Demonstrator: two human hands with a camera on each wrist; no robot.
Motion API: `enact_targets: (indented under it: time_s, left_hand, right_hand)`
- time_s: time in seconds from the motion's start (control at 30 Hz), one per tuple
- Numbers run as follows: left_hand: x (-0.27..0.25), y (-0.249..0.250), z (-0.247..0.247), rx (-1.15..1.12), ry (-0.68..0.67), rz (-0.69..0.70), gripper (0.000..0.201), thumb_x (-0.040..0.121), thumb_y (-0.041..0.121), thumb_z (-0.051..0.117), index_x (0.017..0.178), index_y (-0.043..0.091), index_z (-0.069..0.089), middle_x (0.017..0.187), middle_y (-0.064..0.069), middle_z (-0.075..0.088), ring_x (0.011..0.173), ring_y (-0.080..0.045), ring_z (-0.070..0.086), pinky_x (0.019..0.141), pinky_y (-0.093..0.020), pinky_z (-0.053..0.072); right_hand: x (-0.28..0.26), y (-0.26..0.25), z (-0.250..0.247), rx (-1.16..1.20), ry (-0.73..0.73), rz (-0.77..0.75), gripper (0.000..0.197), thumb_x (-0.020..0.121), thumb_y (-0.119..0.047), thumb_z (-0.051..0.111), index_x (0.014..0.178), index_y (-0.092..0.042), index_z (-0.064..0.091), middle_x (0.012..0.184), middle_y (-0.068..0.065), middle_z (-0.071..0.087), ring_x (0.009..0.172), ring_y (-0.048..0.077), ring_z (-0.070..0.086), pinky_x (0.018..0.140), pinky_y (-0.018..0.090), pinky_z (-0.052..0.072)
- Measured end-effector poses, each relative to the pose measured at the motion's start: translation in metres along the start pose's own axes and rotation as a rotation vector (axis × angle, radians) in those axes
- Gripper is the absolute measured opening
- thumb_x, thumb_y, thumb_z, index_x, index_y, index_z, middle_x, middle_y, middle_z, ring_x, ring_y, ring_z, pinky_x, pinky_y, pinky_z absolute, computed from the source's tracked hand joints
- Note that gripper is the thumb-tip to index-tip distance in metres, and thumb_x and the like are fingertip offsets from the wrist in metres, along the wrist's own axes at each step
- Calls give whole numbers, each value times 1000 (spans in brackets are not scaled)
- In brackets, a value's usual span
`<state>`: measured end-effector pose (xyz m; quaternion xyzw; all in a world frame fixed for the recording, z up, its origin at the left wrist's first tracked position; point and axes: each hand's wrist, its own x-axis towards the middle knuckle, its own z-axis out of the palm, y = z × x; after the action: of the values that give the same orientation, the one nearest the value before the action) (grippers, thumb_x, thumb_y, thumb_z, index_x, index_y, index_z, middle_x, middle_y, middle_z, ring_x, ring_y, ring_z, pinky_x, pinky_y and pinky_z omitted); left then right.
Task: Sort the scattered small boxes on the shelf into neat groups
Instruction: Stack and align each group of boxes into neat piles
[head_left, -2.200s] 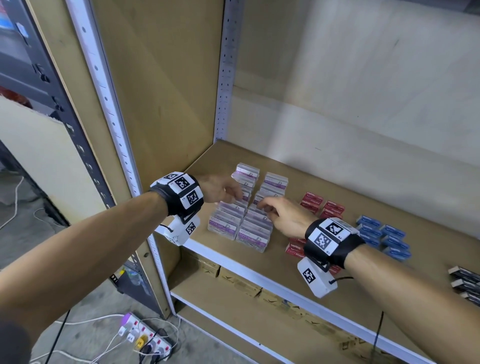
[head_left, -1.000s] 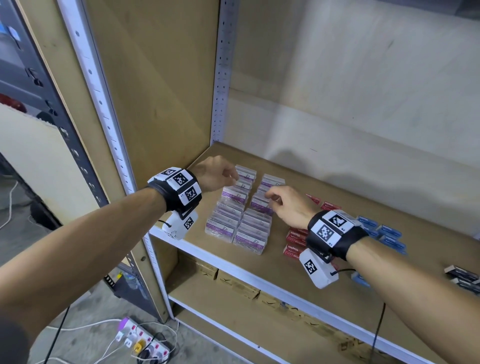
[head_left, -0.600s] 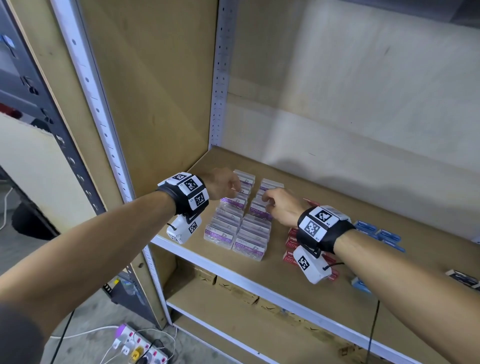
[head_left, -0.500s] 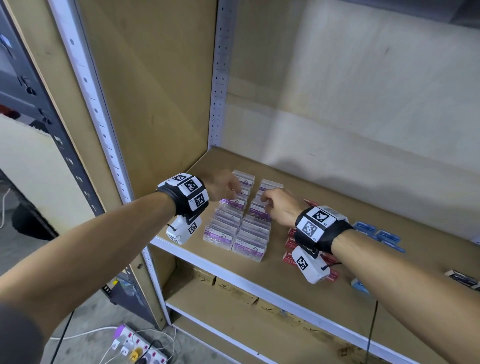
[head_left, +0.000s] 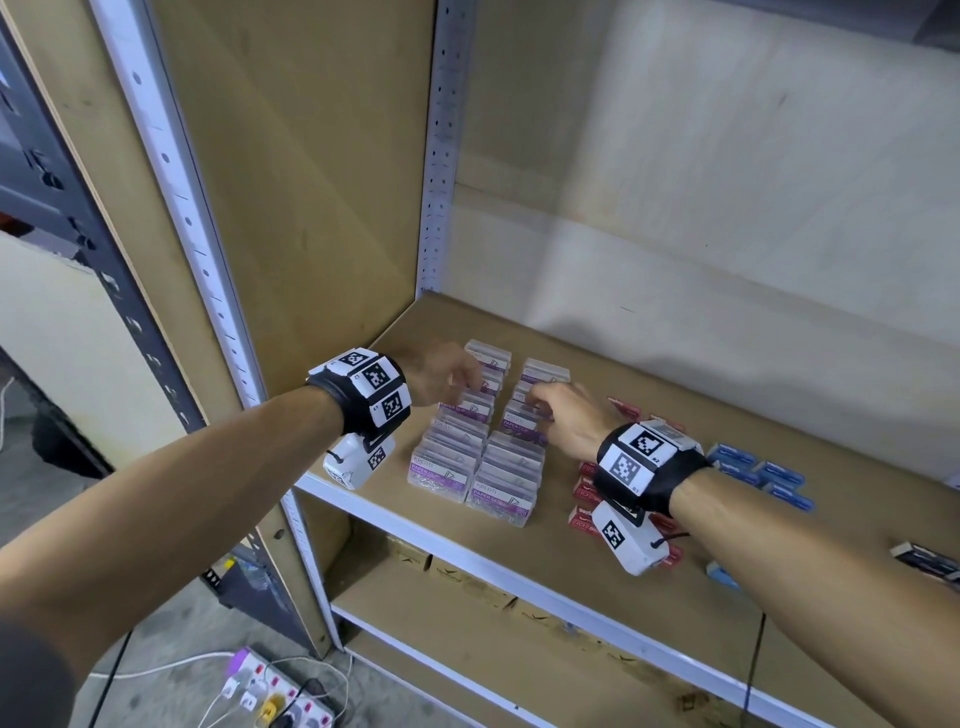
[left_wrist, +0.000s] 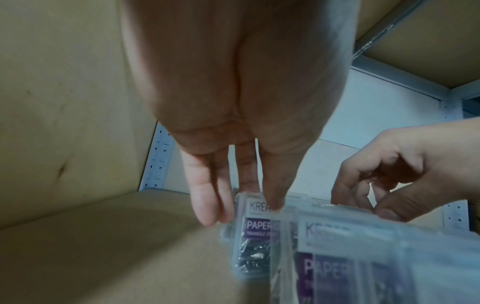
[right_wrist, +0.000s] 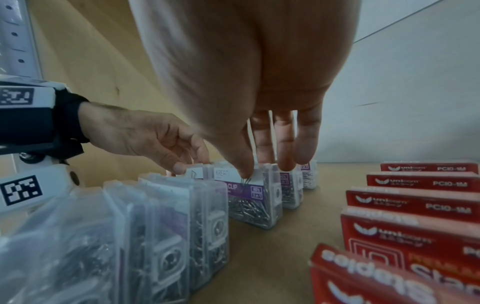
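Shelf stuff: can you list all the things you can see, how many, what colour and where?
paper clip boxes: many, clear with purple labels, two rows at the shelf's left end.
staple boxes: several, red, in a row right of the clip boxes.
blue boxes: several, right of the red ones.
dark boxes: a couple, far right edge.
shelf: one, brown board with white rail.
power strip: one, white, on the floor.
left hand: fingers pinch a box in the left row.
right hand: fingers pinch a box in the right row.
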<state>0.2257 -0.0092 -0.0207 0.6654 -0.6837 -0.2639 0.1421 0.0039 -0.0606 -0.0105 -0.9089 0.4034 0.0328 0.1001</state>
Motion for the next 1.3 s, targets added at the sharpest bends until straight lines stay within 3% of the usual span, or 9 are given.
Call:
enact_targets:
  time_s: [0.3, 0.47, 0.6, 0.7, 0.77, 0.87, 0.97, 1.03, 1.3]
  left_hand:
    - [-2, 0, -4, 93, -87, 58, 28, 91, 3, 60, 116, 12, 68, 107, -1, 64, 90, -9, 55, 62, -4, 38]
    - [-1, 2, -3, 23, -95, 16, 24, 93, 12, 60, 116, 14, 68, 110, 5, 65, 97, -12, 59, 73, -17, 42]
    - [-2, 3, 1, -40, -139, -12, 21, 96, 13, 55, 113, 13, 68, 105, 6, 66, 83, -14, 61, 61, -16, 44]
    - [-3, 2, 1, -34, -170, -18, 20, 97, 14, 54, 111, 15, 69, 108, 2, 66, 96, -28, 63, 68, -29, 46]
    - [-4, 3, 1, -34, -171, -12, 22, 97, 12, 54, 113, 13, 68, 110, 2, 65, 97, -25, 62, 71, -24, 46]
    - [-5, 6, 2, -35, -166, -1, 23, 97, 11, 53, 114, 12, 68, 109, 3, 64, 96, -14, 58, 66, -14, 43]
    - [-6, 3, 1, -40, -188, -23, 21, 97, 14, 53, 108, 17, 70, 109, 3, 66, 100, -23, 62, 79, -36, 55]
    - [-9, 4, 1, -22, -193, -34, 21, 97, 18, 52, 105, 23, 71, 110, 2, 66, 102, -24, 63, 88, -49, 54]
    - [-10, 6, 2, -31, -191, -18, 22, 97, 16, 52, 106, 23, 70, 110, 1, 65, 101, -24, 62, 81, -44, 54]
  right_hand:
    - [-8, -3, -3, 34, -56, -18, 35, 89, -8, 54, 121, -20, 63, 119, 0, 64, 103, 17, 62, 76, 26, 47]
    - [-8, -5, 0, 97, -92, 12, 38, 94, -8, 46, 126, -22, 59, 120, 2, 64, 100, 19, 62, 76, 29, 51]
    - [-10, -7, 0, 106, -100, 1, 36, 97, -8, 43, 129, -20, 57, 120, 4, 63, 101, 20, 61, 74, 26, 45]
    - [-12, -6, 0, 103, -116, -4, 34, 98, -13, 44, 128, -25, 55, 116, 2, 64, 96, 20, 62, 81, 35, 54]
    - [-15, -7, 0, 110, -124, -9, 33, 99, -15, 43, 128, -26, 55, 116, 1, 64, 95, 20, 63, 81, 38, 55]
    - [-20, -10, -1, 89, -116, -37, 34, 99, -16, 43, 130, -26, 54, 120, -1, 63, 100, 19, 62, 74, 30, 50]
    - [-23, -12, -2, 93, -116, -55, 35, 100, -16, 42, 131, -26, 55, 125, -1, 62, 104, 19, 61, 75, 28, 47]
    - [-24, -12, -2, 96, -114, -56, 35, 100, -16, 42, 131, -25, 55, 124, 0, 62, 103, 19, 61, 77, 28, 49]
    - [-24, -13, 1, 96, -87, -59, 35, 100, -14, 41, 131, -22, 56, 125, 2, 63, 104, 19, 61, 74, 26, 44]
